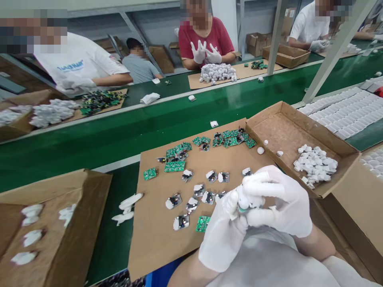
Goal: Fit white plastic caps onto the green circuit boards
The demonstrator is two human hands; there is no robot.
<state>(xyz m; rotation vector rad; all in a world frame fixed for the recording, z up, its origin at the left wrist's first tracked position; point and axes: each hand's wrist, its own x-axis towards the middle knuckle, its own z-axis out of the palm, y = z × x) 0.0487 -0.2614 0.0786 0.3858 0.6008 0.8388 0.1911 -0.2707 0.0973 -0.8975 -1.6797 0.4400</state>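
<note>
The white-gloved left hand [224, 231] and right hand [278, 201], fingers curled closed, grip a white plastic piece [243, 201] by the cardboard sheet [155, 235], where an uneven squeeze could slip it among the circuit boards [203, 224].

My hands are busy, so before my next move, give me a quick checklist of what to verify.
1. Left hand gloved and gripping the small white piece: ok.
2. Right hand gloved and on the same piece: ok.
3. Piece fully closed: cannot tell; fingers cover much of it.
4. Green circuit boards on the cardboard sheet: ok.
5. Loose white parts all inside the right-hand box: not ok; one round part lies outside, beside it.
</note>
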